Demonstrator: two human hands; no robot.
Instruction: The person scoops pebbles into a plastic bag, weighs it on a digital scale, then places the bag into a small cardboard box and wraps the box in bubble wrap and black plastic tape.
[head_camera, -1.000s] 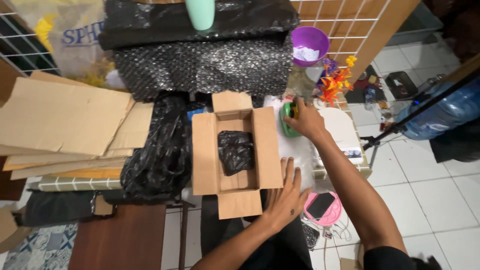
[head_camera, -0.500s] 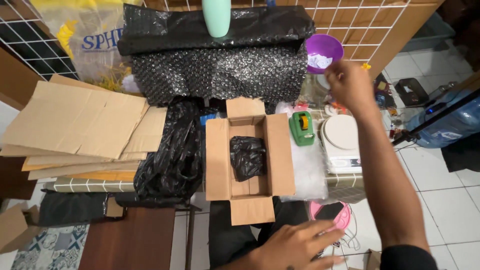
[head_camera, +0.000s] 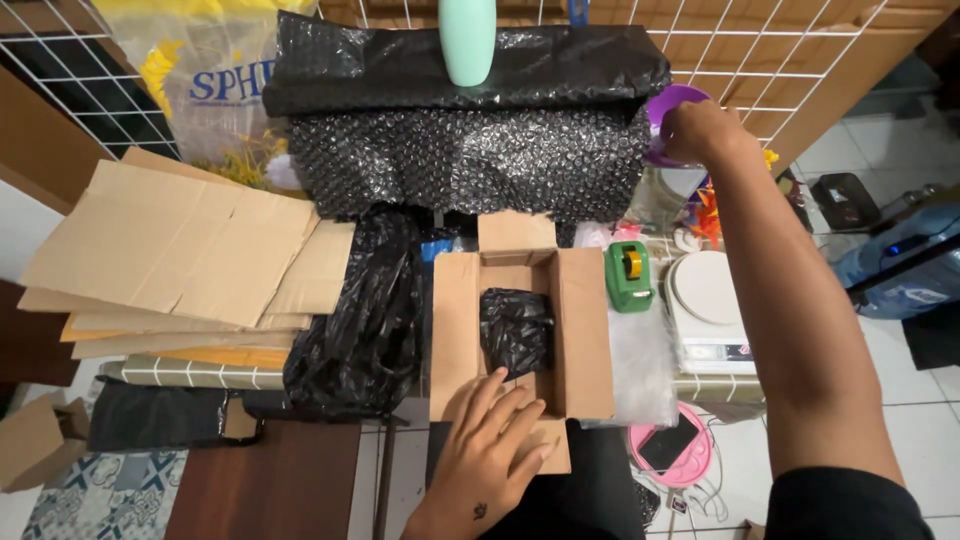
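Left hand (head_camera: 487, 450) now lies flat on the lengthwise cardboard box (head_camera: 520, 330); right hand (head_camera: 700, 130) grips purple bowl (head_camera: 668, 108).

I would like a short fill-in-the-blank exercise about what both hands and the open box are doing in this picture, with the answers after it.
1. The left hand rests on the near flap of the open ____ box.
2. The right hand reaches into the ____ bowl.
3. Inside the box lies an item wrapped in ____ bubble wrap.
4. The green tape dispenser stands to the ____ of the box.

Answers: cardboard; purple; black; right
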